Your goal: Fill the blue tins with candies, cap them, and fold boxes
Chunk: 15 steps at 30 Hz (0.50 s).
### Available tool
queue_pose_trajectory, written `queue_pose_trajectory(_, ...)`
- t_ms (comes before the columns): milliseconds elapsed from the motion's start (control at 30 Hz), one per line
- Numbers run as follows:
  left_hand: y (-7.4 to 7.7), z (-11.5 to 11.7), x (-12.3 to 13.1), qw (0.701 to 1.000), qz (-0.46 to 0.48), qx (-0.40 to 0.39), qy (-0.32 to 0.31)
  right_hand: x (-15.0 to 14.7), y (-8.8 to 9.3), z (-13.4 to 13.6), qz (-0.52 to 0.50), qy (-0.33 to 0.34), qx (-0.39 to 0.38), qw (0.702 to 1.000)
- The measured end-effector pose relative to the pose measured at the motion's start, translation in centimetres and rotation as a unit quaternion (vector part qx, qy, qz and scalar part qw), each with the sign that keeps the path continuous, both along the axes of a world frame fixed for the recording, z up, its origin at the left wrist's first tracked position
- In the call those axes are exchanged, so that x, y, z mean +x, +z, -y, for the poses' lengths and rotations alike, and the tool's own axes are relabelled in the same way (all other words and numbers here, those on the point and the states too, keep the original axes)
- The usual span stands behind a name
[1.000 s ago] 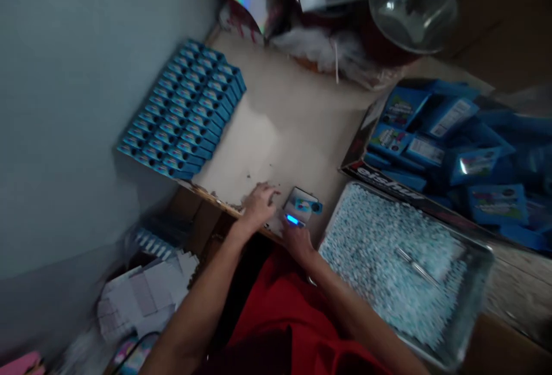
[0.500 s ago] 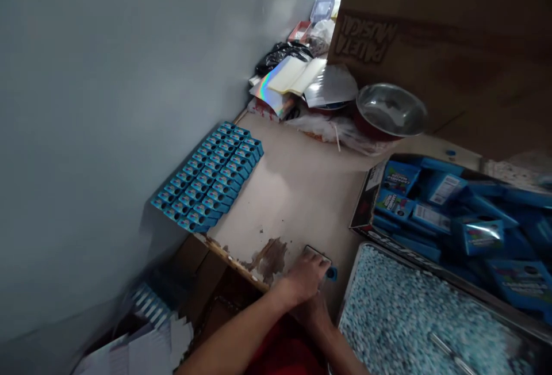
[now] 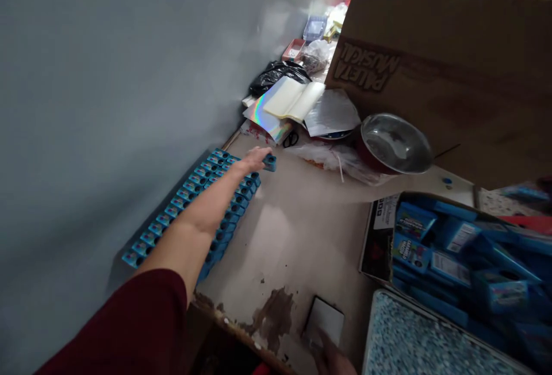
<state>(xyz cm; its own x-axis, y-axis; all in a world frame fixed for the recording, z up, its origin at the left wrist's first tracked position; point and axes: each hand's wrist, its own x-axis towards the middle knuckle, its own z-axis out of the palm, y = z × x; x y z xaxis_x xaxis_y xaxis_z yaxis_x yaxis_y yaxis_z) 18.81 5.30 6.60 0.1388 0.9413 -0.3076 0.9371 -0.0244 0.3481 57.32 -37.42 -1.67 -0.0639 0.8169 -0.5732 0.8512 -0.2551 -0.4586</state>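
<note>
Left hand [image 3: 255, 159] gripping blue box [image 3: 270, 163]; right hand [image 3: 331, 356] blurred, grip unclear; carton [image 3: 452, 93] reads "PALETA MUSICAL".

L hand [image 3: 255, 159] w/ blue box [image 3: 270, 163]; R hand [image 3: 334, 359] at sm. scale [image 3: 329, 317].

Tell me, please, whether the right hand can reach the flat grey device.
Probably yes: the right hand is at the near end of the flat grey device, with nothing visible blocking its way.
</note>
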Motion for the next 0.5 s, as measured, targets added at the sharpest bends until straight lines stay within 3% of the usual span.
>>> queue_pose_trajectory(67,-0.7,-1.8,-2.9,0.999,-0.001,-0.049,-0.008,-0.4,0.0,-0.3,0.004,-0.019,-0.013,1.000)
queue_pose_trajectory(167,-2.1,-2.2,-5.3,0.996,0.009,-0.092,-0.011,-0.5,0.5,-0.6,0.015,-0.032,-0.038,0.999)
queue_pose_trajectory(300,-3.7,-0.2,-5.0,0.997,0.031,-0.063,0.006,-0.2,0.8,-1.7,0.028,-0.021,-0.056,0.998)
queue_pose_trajectory(400,-5.1,4.6,-2.2,0.999,0.049,0.005,0.017,0.1,0.2,-3.6,0.037,0.001,-0.057,0.998)
queue_pose_trajectory(433,-5.7,7.2,-0.9,0.997,0.058,0.051,0.001,0.1,0.0,-4.4,0.040,0.009,-0.056,0.998)
queue_pose_trajectory(500,-6.9,13.9,2.0,0.989,0.080,0.092,-0.090,-0.3,0.0,-6.1,0.034,0.017,-0.048,0.998)
